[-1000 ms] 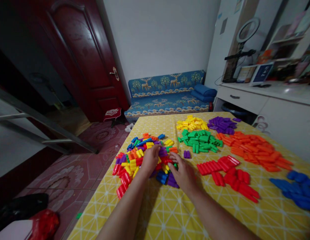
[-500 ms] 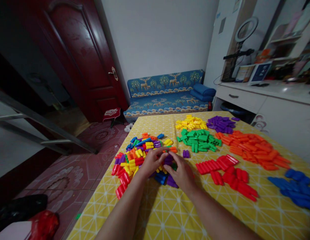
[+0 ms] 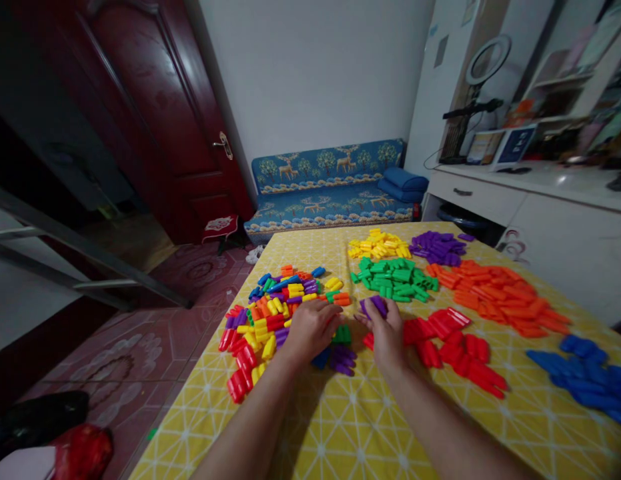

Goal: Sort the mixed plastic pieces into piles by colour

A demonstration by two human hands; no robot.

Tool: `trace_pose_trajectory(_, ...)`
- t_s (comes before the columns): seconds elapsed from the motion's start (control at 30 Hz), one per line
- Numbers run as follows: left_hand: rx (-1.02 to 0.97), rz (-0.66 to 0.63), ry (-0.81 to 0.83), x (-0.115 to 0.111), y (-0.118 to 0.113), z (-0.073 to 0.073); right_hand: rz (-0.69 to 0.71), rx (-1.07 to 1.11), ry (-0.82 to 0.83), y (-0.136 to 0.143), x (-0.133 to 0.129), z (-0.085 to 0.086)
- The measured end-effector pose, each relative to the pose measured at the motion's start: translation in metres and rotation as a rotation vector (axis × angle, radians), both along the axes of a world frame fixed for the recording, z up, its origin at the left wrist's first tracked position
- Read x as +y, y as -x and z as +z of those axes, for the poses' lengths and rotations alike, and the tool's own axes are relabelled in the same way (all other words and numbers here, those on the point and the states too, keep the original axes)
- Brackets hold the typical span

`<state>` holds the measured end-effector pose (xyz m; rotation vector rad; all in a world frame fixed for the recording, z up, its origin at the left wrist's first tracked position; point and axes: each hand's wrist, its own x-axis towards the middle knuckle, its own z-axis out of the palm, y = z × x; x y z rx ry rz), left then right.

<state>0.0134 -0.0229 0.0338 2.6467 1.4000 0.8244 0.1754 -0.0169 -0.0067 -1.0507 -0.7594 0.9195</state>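
Observation:
My right hand point(image 3: 387, 333) has its fingers closed on a purple toy block point(image 3: 374, 307); I cannot tell whether the block is off the table. My left hand point(image 3: 313, 327) lies over the right side of a mixed pile of colourful plastic blocks point(image 3: 270, 325), its fingers loosely bent and apart, pointing right. Just below its fingertips are a green block point(image 3: 343, 334) and some purple pieces point(image 3: 343, 360). Part of a blue piece point(image 3: 320, 359) shows beside the left wrist. Red blocks point(image 3: 440, 325) lie right beside my right hand, which partly covers them.
Sorted heaps of yellow point(image 3: 380, 245), green point(image 3: 395, 277), purple point(image 3: 437, 248), orange point(image 3: 500, 297) and blue blocks point(image 3: 585, 377) lie across the right of the table, on a yellow patterned cloth point(image 3: 310, 440). Beyond are a blue sofa point(image 3: 330, 200) and a white cabinet point(image 3: 565, 233).
My hands have separated. The right one moved right and onto the purple block, while the left stays by the pile. Green and purple pieces between the hands are now uncovered.

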Motion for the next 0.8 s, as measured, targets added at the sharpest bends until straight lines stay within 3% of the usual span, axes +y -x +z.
trace_pose_trajectory(0.07, 0.031, -0.095, 0.046, -0.009, -0.010, 0.004, -0.028, -0.011, -0.019, -0.009, 0.006, 0.001)
trace_pose_trajectory(0.2, 0.145, -0.215, 0.120, -0.030, -0.032, -0.001, 0.013, -0.311, -0.029, -0.020, 0.011, -0.001)
trace_pose_trajectory(0.33, 0.216, -0.121, 0.101, -0.041, -0.043, -0.017, 0.058, -0.624, 0.008, -0.018, 0.009, -0.008)
trace_pose_trajectory(0.4, 0.248, -0.061, 0.103, -0.042, -0.042, -0.021, 0.110, -0.675, 0.004, -0.013, 0.006, -0.009)
trace_pose_trajectory(0.47, 0.270, -0.021, 0.104, -0.041, -0.037, -0.021, 0.188, -0.605, 0.000, -0.008, 0.003, -0.008)
trace_pose_trajectory(0.63, 0.181, 0.066, 0.018, -0.037, -0.021, -0.020, 0.327, -0.149, 0.070, -0.002, -0.002, -0.003)
trace_pose_trajectory(0.8, 0.049, 0.154, -0.036, -0.032, -0.013, -0.023, 0.284, -0.130, 0.058, -0.001, -0.004, -0.006)
